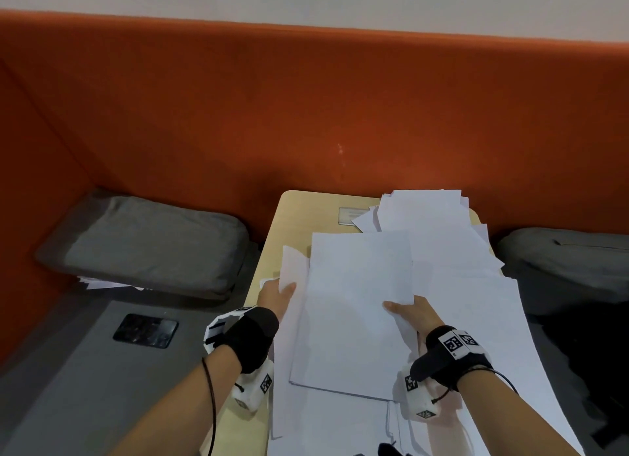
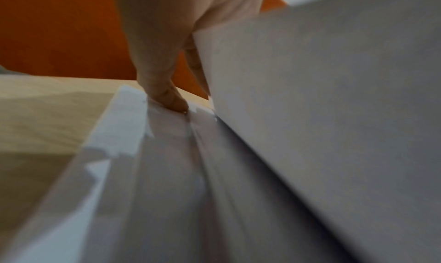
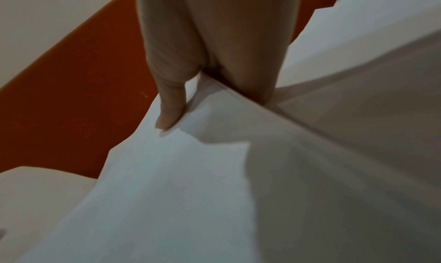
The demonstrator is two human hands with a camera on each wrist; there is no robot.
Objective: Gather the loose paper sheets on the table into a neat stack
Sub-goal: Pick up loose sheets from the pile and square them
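White paper sheets cover most of the light wooden table (image 1: 299, 214). A partly squared stack (image 1: 354, 302) lies in the middle, raised between both hands. My right hand (image 1: 406, 311) grips its right edge, thumb (image 3: 170, 114) on top and fingers underneath. My left hand (image 1: 276, 297) pinches sheets at the stack's left edge, with one fingertip (image 2: 171, 101) down on the papers lying below. A lifted sheet (image 2: 334, 97) fills the right of the left wrist view. Several loose sheets (image 1: 429, 210) lie fanned at the table's far right corner, and large ones (image 1: 476, 319) spread under my right arm.
An orange padded wall (image 1: 306, 115) closes the back and left. Grey cushions sit to the left (image 1: 146, 248) and right (image 1: 561, 251) of the table. A dark phone-like object (image 1: 145, 330) lies on the grey bench. A few sheets (image 1: 102, 283) poke from under the left cushion.
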